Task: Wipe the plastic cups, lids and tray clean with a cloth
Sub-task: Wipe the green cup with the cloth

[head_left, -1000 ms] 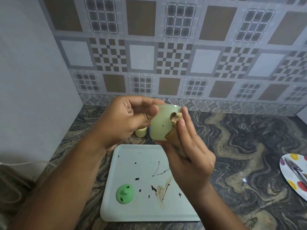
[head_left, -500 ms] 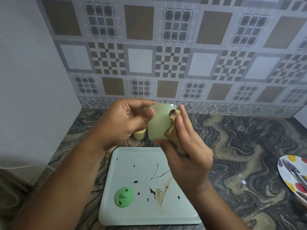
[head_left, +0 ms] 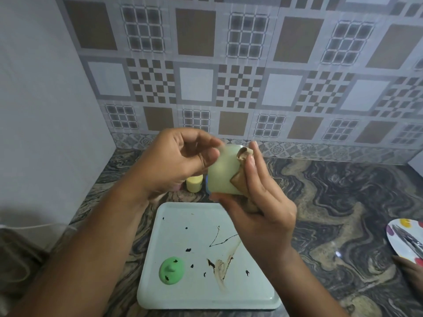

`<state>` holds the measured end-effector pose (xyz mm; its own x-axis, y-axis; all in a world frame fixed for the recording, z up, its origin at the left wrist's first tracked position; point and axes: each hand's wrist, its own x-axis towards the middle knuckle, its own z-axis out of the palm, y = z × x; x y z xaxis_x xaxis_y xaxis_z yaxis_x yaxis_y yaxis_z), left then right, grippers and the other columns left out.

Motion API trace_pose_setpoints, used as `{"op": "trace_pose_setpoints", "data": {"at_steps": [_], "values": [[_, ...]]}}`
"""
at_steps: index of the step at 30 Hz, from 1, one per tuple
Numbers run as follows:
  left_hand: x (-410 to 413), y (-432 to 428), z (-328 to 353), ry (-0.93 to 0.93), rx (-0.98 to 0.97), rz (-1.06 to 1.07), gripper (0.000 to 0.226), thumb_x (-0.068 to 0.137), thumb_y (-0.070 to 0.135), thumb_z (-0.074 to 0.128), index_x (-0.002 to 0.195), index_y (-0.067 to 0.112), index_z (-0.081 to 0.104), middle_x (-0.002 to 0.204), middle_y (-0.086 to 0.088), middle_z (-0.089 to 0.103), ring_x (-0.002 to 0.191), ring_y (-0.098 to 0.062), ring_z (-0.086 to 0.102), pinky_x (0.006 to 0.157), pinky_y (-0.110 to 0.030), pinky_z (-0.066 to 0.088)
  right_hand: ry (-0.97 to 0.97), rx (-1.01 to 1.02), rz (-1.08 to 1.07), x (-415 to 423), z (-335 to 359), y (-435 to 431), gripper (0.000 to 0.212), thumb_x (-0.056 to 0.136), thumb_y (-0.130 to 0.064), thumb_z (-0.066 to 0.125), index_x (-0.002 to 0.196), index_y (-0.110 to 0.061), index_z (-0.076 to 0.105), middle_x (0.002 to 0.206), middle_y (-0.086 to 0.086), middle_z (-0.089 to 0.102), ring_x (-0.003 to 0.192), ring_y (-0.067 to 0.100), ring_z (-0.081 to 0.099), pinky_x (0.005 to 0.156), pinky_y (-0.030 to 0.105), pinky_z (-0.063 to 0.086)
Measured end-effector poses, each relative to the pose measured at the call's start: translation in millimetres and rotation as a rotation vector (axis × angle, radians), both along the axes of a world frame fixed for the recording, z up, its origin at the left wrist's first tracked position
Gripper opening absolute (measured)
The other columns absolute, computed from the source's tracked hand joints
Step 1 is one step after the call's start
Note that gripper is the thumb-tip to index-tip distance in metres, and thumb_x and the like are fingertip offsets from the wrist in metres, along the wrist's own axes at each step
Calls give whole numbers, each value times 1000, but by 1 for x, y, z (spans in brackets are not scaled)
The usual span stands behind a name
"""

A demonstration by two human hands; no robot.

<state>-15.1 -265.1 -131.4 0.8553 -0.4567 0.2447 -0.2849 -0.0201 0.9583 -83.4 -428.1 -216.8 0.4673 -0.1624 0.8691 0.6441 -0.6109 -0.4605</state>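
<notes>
**Pale green cup held over a stained tray, cloth pressed to its side**

Both hands hold a pale green plastic cup point(head_left: 223, 173) in the air above the far edge of the tray point(head_left: 183, 294). The left hand point(head_left: 176, 163) has its fingers point(head_left: 207, 156) curled together on the cup's left side; the exact contact is blurred. The right hand point(head_left: 263, 207) clamps a brown cloth point(head_left: 239, 180) against the cup's right side, its fingers closed over cloth and cup together. Most of the cloth is hidden under the palm; only a folded corner and a curl at the rim show. The cup's opening cannot be made out.

The light tray lies on the marbled counter point(head_left: 343, 202), spotted with dark drops and a brown smear. A green lid point(head_left: 172, 270) with dark specks rests on its near-left part. Beyond the tray a small yellow cup point(head_left: 194, 183) stands on the counter, partly hidden by the left hand, and a sliver of something blue beside it is too covered to identify. A spotted plate point(head_left: 402, 239) is cut off by the right edge.
</notes>
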Motion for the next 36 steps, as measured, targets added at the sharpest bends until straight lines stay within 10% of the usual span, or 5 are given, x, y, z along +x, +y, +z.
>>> {"op": "trace_pose_setpoints", "data": {"at_steps": [9, 16, 21, 27, 36], "values": [[-3, -5, -1, 116, -63, -18, 36, 79, 24, 66, 110, 6, 70, 98, -2, 76, 97, -19, 73, 80, -36, 60, 99, 445, 176, 0, -7, 1, 77, 82, -39, 85, 149, -26, 50, 87, 16, 71, 94, 24, 68, 72, 64, 60], [-6, -7, 7, -126, 66, 70, 23, 75, 36, 72, 92, 21, 75, 80, 9, 73, 82, -12, 70, 82, -39, 61, 0, 84, 15, 3, -2, -2, 83, 79, -30, 89, 143, 0, 48, 137, 28, 60, 127, 38, 63, 100, 52, 57], [-6, -8, 1, 75, -18, -1, 34, 81, 34, 67, 108, 13, 73, 104, -6, 76, 100, -22, 72, 83, -43, 60, 111, 527, 201, 0, -6, 7, 80, 73, -25, 90, 145, -35, 55, 79, 3, 68, 77, 18, 64, 61, 59, 60], [-7, -7, 12, -37, 29, 48, 20, 70, 36, 75, 82, 21, 77, 75, 3, 75, 75, -10, 71, 70, -29, 59, -10, 48, 16, 4, -1, 1, 77, 74, -18, 94, 134, 8, 52, 139, 24, 58, 131, 35, 60, 108, 39, 52], [-6, -5, 3, 113, -103, -11, 31, 76, 20, 69, 106, 11, 70, 95, -4, 76, 91, -21, 74, 73, -34, 60, 94, 327, 124, 7, 3, 1, 82, 77, -25, 89, 148, -20, 49, 134, 22, 65, 117, 38, 69, 92, 56, 59]]}}
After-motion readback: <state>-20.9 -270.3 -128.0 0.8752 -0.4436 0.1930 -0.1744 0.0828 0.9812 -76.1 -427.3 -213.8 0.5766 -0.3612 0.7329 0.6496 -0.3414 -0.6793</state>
